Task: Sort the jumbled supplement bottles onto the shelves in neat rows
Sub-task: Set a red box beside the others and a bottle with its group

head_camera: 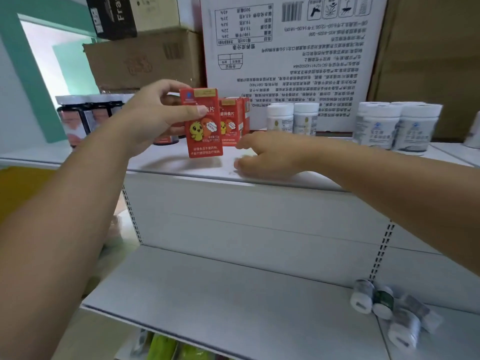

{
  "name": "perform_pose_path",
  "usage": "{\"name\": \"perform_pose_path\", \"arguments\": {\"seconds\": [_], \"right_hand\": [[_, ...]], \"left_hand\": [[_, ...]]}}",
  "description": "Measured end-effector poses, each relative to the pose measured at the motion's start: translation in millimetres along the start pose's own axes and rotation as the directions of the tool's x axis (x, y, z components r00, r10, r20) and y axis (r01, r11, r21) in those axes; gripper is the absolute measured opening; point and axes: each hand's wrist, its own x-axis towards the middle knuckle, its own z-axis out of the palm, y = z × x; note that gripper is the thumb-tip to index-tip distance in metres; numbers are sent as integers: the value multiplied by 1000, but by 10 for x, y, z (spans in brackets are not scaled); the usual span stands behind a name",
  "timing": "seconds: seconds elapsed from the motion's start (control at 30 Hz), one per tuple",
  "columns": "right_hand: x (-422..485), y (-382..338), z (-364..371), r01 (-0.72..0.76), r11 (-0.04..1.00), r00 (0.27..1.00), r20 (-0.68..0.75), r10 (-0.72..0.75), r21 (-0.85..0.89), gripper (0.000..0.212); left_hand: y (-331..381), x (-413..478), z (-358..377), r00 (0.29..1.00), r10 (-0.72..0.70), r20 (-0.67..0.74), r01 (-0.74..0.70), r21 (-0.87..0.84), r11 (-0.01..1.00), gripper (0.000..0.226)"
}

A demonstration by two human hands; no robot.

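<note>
Left hand: the left hand [153,118] is curled round a red cardboard box [204,126] printed with a yellow chick; the thumb is laid across its front and the fingers are wrapped behind its top.
Held box: it is kept upright just above the white metal top shelf [181,166], in front of the matching red boxes [232,123] that are stood there in a row.
Right hand: the right hand [265,157] is rested on the top shelf with relaxed fingers pointed left; nothing is held in it.
Top shelf, right: small white-capped plastic bottles [292,118] are stood together, and larger white tubs [397,126] are grouped further right.
Top shelf, left: dark jars [85,118] are lined up behind the left arm.
Lower shelf: on the white lower shelf [220,294], several small bottles [389,307] are left lying jumbled on their sides at the right.
Behind: a large white printed carton [298,48] and brown cardboard boxes [142,58] are stacked.
</note>
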Motion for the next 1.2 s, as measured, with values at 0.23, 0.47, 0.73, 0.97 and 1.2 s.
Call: {"name": "perform_pose_path", "arguments": {"seconds": [0.23, 0.47, 0.73, 0.97, 1.2], "right_hand": [[254, -179, 16, -41, 999, 999, 23, 41, -1, 56], [477, -381, 77, -150, 987, 989, 3, 150, 49, 48], [608, -514, 225, -220, 973, 975, 21, 219, 65, 62], [612, -455, 299, -287, 952, 958, 32, 285, 107, 54], [593, -484, 295, -293, 948, 956, 34, 291, 120, 53]], "left_hand": [[-175, 185, -248, 999, 22, 35, -24, 58, 998, 45], [-368, 547, -409, 974, 113, 194, -126, 55, 991, 44], [-602, 769, -450, 958, 150, 243, -170, 63, 983, 46], [-843, 795, -364, 979, 149, 137, -146, -27, 989, 55], [-934, 772, -354, 966, 155, 207, -196, 195, 961, 54]]}}
